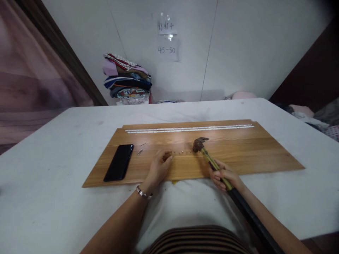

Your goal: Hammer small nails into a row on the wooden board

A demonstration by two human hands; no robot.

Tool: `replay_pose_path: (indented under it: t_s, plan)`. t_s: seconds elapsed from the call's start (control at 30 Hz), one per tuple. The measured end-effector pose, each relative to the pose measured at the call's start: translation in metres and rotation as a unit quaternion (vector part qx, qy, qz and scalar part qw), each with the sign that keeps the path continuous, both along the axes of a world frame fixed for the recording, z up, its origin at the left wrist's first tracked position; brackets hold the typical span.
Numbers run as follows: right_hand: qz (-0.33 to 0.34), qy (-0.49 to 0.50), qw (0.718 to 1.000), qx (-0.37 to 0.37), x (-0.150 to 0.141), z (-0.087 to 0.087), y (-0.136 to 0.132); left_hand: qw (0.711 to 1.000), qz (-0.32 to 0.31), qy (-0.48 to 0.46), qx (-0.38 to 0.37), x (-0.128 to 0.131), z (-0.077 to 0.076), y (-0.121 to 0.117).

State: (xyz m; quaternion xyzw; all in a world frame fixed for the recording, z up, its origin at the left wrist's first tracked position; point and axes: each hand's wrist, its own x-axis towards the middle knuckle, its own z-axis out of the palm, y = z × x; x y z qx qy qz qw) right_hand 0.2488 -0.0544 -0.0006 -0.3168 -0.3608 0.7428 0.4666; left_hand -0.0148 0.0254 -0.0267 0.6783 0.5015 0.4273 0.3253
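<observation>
My right hand point(224, 175) is wrapped round the handle of a claw hammer point(208, 154). The hammer's rusty head is over the middle of a wooden board point(238, 151), and its long dark handle end runs back along my forearm. My left hand point(161, 163) rests low over the board, thumb and forefinger pinched together; what is between them is too small to make out. From those fingertips a row of small nail heads point(182, 152) runs right toward the hammer head. A few loose nails point(140, 152) lie on the board left of my left hand.
A black phone point(119, 163) lies on the board's left part. Two white measuring strips point(190, 129) run along its far edge. The board is on a white table point(50, 169). Folded cloths point(128, 78) are stacked by the wall, below paper notes point(167, 49).
</observation>
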Motion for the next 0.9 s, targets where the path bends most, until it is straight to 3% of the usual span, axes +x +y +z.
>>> replay_pose_path:
  t_s: [0.27, 0.57, 0.9]
  plan:
    - [-0.003, 0.016, 1.0, 0.011, -0.0002, 0.0056, -0.0014, 1.0, 0.002, -0.015, -0.001, -0.0011, -0.0092, 0.0031]
    - [0.008, 0.021, 1.0, 0.002, -0.0007, -0.0019, 0.001, 1.0, 0.004, -0.014, -0.007, 0.0006, -0.0005, -0.0001]
    - [0.006, 0.022, 0.999, 0.022, -0.0004, 0.0042, -0.0024, 1.0, -0.001, 0.002, 0.009, -0.0004, -0.0071, 0.0034]
